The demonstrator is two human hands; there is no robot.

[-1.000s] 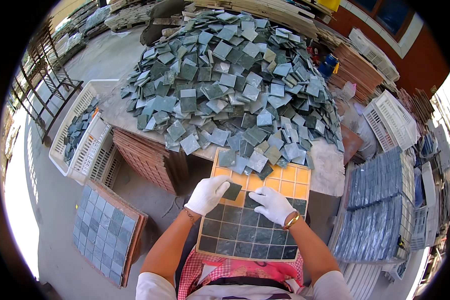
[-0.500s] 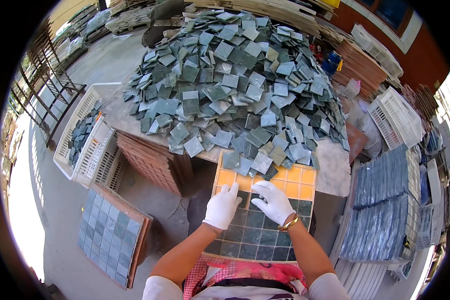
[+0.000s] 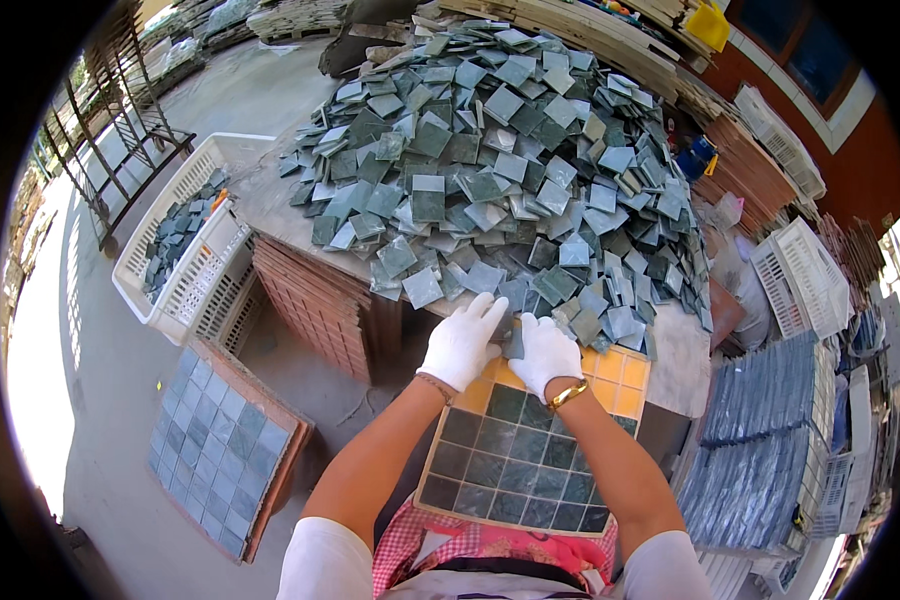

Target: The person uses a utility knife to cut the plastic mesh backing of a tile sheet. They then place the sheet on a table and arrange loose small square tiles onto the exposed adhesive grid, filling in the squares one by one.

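White-gloved, my left hand (image 3: 463,342) reaches to the near edge of a heap of grey-green square stone tiles (image 3: 515,165). Its fingers and thumb close about a dark stone tile (image 3: 505,327). My right hand (image 3: 547,357), also gloved, is close beside it, its fingertips bent onto a stone tile (image 3: 515,346); how far each grip goes round is partly hidden. Below both hands lies an orange gridded tray (image 3: 618,384). Dark green tiles (image 3: 507,440) fill its near rows, while orange squares show in its far rows. Several loose tiles overlap its far edge.
At left stand a white crate (image 3: 185,300) of tile pieces and a stack of brown trays (image 3: 315,310). A tile-filled tray (image 3: 215,440) leans lower left. Stacked tile sheets (image 3: 760,440) and a white basket (image 3: 800,275) are at right. The heap rests on a table (image 3: 682,345).
Both hands have moved from the tray's middle rows up to its far edge and the heap, and now close on tiles there. The view has turned slightly.
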